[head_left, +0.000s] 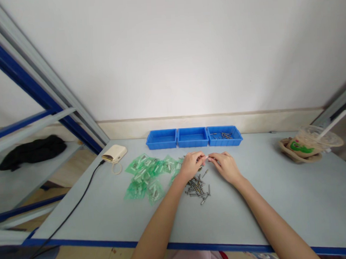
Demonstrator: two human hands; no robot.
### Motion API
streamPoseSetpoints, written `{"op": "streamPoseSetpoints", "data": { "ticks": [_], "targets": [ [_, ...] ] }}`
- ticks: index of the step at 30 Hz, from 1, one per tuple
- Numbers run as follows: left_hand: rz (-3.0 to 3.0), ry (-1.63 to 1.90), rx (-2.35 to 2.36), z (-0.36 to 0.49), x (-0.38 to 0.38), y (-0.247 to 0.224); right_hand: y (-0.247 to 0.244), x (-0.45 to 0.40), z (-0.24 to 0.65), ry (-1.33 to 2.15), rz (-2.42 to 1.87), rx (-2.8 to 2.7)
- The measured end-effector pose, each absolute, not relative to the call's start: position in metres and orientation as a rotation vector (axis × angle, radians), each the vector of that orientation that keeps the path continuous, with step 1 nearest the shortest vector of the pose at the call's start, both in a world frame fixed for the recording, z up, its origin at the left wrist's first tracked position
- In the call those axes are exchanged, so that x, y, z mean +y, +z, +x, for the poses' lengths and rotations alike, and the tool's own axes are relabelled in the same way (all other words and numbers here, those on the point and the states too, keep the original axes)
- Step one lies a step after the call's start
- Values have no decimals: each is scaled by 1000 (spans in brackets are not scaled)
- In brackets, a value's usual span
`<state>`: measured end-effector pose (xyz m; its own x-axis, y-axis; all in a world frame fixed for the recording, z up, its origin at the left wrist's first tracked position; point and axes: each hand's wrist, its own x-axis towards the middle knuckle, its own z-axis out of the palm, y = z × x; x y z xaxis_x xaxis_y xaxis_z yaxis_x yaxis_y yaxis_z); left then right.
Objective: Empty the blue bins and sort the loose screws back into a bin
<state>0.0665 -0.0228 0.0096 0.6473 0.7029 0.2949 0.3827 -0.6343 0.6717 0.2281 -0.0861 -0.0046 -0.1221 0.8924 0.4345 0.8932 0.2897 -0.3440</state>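
Note:
My left hand (192,165) and my right hand (226,167) meet over the table, fingertips pinched around a tiny pale object that is too small to name. Just below them is a loose pile of metal pop rivets (195,186), thin pins with thicker ends, partly covered by my left hand and forearm. One single rivet (205,173) lies apart between the pile and my right hand. Left of my left hand are several green plastic bags (146,172) with small metal and white pieces inside.
Three blue bins stand against the wall: a left bin (162,146), a middle bin (193,144), and a right bin (225,142) containing some rivets. A white device (115,152) with a black cable (85,191) sits at left. A plastic cup (304,145) with a straw stands at right.

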Motion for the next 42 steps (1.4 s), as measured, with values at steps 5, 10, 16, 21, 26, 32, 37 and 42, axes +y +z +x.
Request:
{"op": "streamPoseSetpoints", "data": {
  "ticks": [5, 10, 16, 21, 26, 32, 37, 42],
  "targets": [
    [2294, 734, 879, 66, -21, 10, -4, -88, 227, 46, -1567, -1982],
    [2231, 764, 895, 66, -18, 2, -5, -90, 226, 53, -1554, -1907],
    [2206, 776, 937, 66, -18, -2, -5, -90, 219, 43, -1545, -1887],
    [2192, 785, 942, 65, -20, 1, -3, -91, 215, -2, -1573, -1845],
    [2067, 937, 1090, 60, -14, 5, 11, -62, 243, 36, -1657, -1626],
    [1996, 958, 1160, 53, -7, 2, 44, -20, 283, -198, -1784, -1667],
    [2001, 965, 1157, 52, -7, 2, 33, -55, 259, 453, -1328, -2268],
    [2092, 905, 1091, 55, -12, 6, 2, -82, 235, 691, -1333, -2205]
  ]
}}
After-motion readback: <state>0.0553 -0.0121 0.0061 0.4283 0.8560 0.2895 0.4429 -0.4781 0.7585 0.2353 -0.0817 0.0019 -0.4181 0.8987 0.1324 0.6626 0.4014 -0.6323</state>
